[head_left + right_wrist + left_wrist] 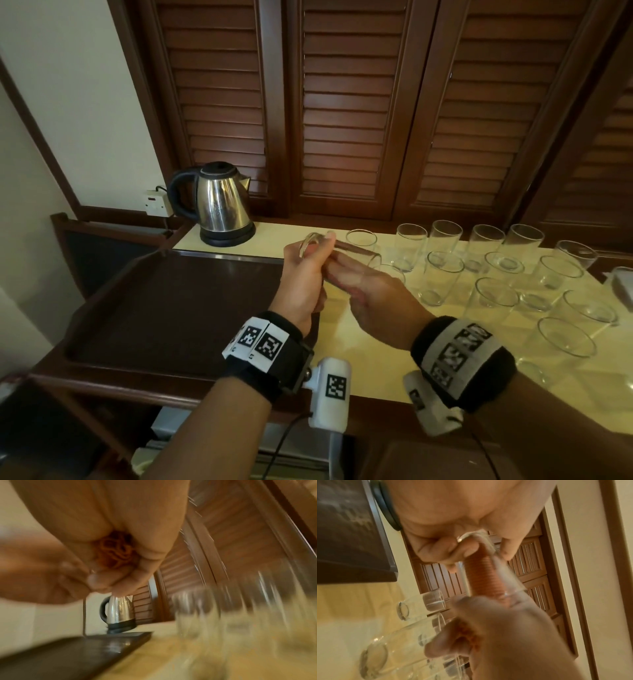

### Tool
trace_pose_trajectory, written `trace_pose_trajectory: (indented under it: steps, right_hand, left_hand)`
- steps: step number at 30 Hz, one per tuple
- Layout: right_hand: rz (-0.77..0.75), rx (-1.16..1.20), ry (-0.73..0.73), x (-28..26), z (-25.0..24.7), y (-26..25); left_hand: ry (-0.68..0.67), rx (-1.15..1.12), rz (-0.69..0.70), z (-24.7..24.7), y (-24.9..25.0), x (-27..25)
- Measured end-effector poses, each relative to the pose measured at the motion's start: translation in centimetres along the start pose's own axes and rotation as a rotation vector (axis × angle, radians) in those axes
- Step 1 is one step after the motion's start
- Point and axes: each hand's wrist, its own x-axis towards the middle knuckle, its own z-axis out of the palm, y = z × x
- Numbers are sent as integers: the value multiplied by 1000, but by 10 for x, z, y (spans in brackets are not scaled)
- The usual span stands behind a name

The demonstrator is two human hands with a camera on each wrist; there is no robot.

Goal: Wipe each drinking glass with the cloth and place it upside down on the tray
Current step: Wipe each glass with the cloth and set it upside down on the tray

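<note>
My left hand [306, 274] grips a clear drinking glass [346, 255] by its base and holds it on its side above the counter, beside the tray's right edge. In the left wrist view an orange cloth [481, 577] fills the inside of that glass [503, 574]. My right hand [368, 296] is at the glass's mouth, fingers curled round the bunched cloth [115, 550]. The dark brown tray [171, 308] lies to the left with nothing on it. Several more glasses [442, 277] stand upright on the cream counter to the right.
A steel kettle [222, 205] stands behind the tray, plugged into a wall socket [157, 202]. Louvred wooden doors [342, 120] close off the back. A plastic container [620, 284] sits at the far right edge. The standing glasses are crowded close together.
</note>
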Motion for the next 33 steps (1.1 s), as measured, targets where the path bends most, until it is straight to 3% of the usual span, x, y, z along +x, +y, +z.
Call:
trace_pose_trajectory:
  steps: [2, 7, 8, 12, 14, 16, 18, 19, 22, 23, 24, 27, 29, 30, 33]
  right_hand:
    - [-66, -131, -1, -1, 9, 0]
    - [157, 580, -92, 3, 5, -11]
    - [148, 571, -80, 3, 4, -13]
    - [-22, -10, 9, 4, 15, -14]
    - [74, 151, -23, 5, 17, -16]
    - [181, 480, -61, 7, 17, -18]
    - [196, 625, -105, 7, 13, -22]
    - [152, 562, -93, 6, 13, -23]
    - [-44, -14, 7, 8, 25, -24]
    - [-70, -71, 21, 7, 32, -25]
    - [-47, -40, 9, 8, 35, -27]
    - [158, 432, -66, 13, 37, -36]
    - [211, 578, -117, 14, 35, -39]
    - [196, 524, -102, 14, 34, -42]
    - [-35, -83, -49, 15, 44, -50]
  left_hand:
    - [18, -41, -2, -1, 1, 1]
    - [-15, -116, 111, -5, -3, -4]
    - [-6, -81, 108, -7, -1, -5]
    - [-18, -6, 40, -14, 11, -3]
    - [-34, -52, 74, -15, 12, -7]
    - [-41, -111, 101, -18, 8, -11]
    - [-47, -125, 103, -22, 7, -12]
    - [-36, -77, 77, -26, 9, -12]
    - [-8, 4, -23, -36, 13, -13]
    - [-4, -27, -26, -37, 13, -14]
    - [2, -64, -14, -38, 13, -16]
    - [-2, -165, 64, -42, 8, -21]
    - [-16, -126, 87, -50, 9, -22]
    - [-16, -71, 66, -54, 11, -21]
    - [9, -8, -44, -63, 15, -22]
